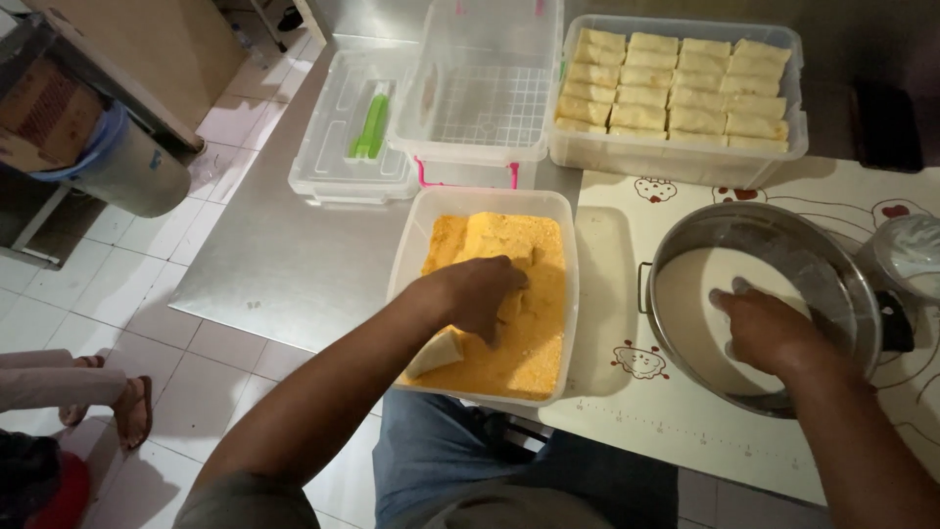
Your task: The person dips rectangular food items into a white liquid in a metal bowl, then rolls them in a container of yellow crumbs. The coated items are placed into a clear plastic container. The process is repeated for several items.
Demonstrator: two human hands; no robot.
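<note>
breadcrumb-coated rolls (509, 294) lie in the clear tub of orange crumbs (563, 294) on the counter (284, 255), right under my left hand (480, 294). the fingers (504, 323) are curled down onto one roll, pressing or gripping it; i cannot tell which, since the palm hides the contact. a paler roll (436, 351) sits just beside the wrist, half uncoated. my right hand (769, 328) is down in the steel pot (862, 294) of white batter (685, 294), fingers (722, 296) spread a little and dipped at the tips, holding nothing that i can see.

i judge these rolls soft, wet with batter and easy to tear or dent, light too, so they want a loose hold along the long sides with several fingers, not a pinch at one end. beyond the left fingers stand empty clear tubs (480, 88), and beyond the right fingers a tub of plain uncoated rolls (676, 88) in rows.
</note>
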